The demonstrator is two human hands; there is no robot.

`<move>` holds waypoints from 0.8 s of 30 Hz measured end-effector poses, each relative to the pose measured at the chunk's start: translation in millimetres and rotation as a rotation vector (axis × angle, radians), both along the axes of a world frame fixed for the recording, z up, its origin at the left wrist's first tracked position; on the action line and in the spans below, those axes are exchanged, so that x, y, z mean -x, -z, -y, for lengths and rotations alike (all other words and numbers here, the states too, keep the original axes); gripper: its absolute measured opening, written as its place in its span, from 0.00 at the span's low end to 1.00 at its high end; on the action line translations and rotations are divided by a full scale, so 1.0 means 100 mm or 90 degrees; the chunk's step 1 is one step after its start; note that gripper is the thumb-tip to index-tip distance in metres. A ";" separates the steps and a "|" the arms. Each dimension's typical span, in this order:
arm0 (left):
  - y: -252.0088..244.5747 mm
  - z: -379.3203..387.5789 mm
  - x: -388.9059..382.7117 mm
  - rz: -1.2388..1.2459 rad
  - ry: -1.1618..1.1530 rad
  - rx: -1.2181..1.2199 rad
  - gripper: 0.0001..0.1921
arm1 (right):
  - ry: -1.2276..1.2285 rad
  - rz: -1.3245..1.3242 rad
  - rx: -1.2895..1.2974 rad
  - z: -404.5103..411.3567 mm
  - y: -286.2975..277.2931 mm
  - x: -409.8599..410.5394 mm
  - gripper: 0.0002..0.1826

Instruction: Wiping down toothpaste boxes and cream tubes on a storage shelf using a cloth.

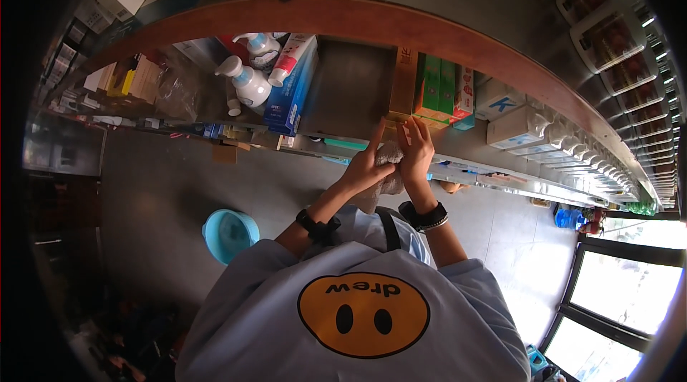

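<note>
My left hand [367, 167] grips a greyish cloth [387, 159] at its left side, index finger stretched towards the shelf. Against the cloth's other side rests my right hand [416, 151], its fingertips at the front ends of the boxes. A brown-gold box [403, 81] stands on the metal shelf [349, 81] just beyond the hands, beside green boxes [437, 86] and a red and white box [463, 93]. Left of a bare stretch of shelf are a blue box [290, 97], a white and pink tube [291, 60] and white pump bottles [248, 84]. The cloth hangs down between my wrists.
A reddish-brown shelf edge [343, 14] curves above the hands. White boxes [518, 124] line the shelf at right, and packets hang on hooks [612, 43] higher up. A light-blue basin [231, 236] stands on the floor at left. A glass door [612, 290] is at lower right.
</note>
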State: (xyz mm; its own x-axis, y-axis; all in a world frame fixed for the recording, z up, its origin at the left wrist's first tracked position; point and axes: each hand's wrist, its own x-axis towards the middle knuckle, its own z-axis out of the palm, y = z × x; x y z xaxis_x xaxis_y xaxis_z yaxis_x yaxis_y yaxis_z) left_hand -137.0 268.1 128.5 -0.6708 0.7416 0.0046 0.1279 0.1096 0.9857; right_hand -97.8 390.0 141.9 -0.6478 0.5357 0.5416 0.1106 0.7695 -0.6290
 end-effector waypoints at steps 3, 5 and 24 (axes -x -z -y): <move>-0.07 0.01 0.00 0.074 0.026 0.030 0.48 | -0.006 0.000 0.025 -0.01 0.05 -0.01 0.13; -0.08 0.02 0.00 0.076 0.031 0.042 0.48 | -0.014 -0.009 0.023 -0.01 0.08 -0.02 0.14; 0.00 0.18 0.09 -0.142 -0.018 -0.017 0.45 | 0.004 -0.042 0.029 -0.01 0.08 0.01 0.09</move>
State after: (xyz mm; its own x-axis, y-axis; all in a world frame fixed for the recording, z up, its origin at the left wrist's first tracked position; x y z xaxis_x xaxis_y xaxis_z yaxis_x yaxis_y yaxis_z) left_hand -146.0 250.3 128.6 -0.6715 0.7199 0.1754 0.3410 0.0901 0.9357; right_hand -98.7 390.6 133.6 -0.6081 0.5650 0.5577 0.0722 0.7389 -0.6699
